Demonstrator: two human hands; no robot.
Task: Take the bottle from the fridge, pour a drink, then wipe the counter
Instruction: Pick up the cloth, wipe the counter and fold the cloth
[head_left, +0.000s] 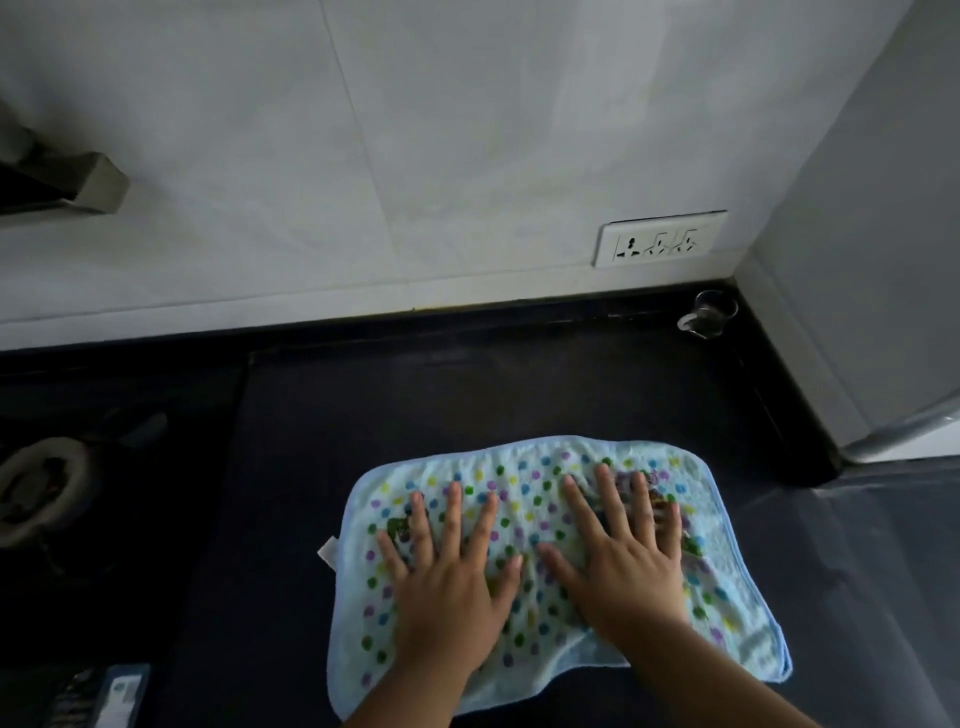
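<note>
Both hands are lying flat on the cloth (540, 566) here, palms down, side by side in the near middle of the counter (467, 405). The left hand (447, 587) is spreading its fingers wide and straight across the left half of the cloth, thumb reaching right toward the other hand; it is gripping nothing, just pressing down. The right hand (623, 561) is doing the same on the right half, fingers straight and fanned toward the far side, thumb pointing left, and the two thumbs are lying near each other without touching. The cloth is a pale blue one dotted in green, purple, blue and yellow, lying open on the dark counter, with a small white tag sticking out at its left edge and a darker print partly showing under the right fingers. A glass cup (709, 314) is standing in the far right corner, well apart from the cloth, just beside the grey fridge (872, 291) that is filling the right side. A socket plate (660, 239) is sitting on the white tiled wall above it. The bottle is not showing in this view
</note>
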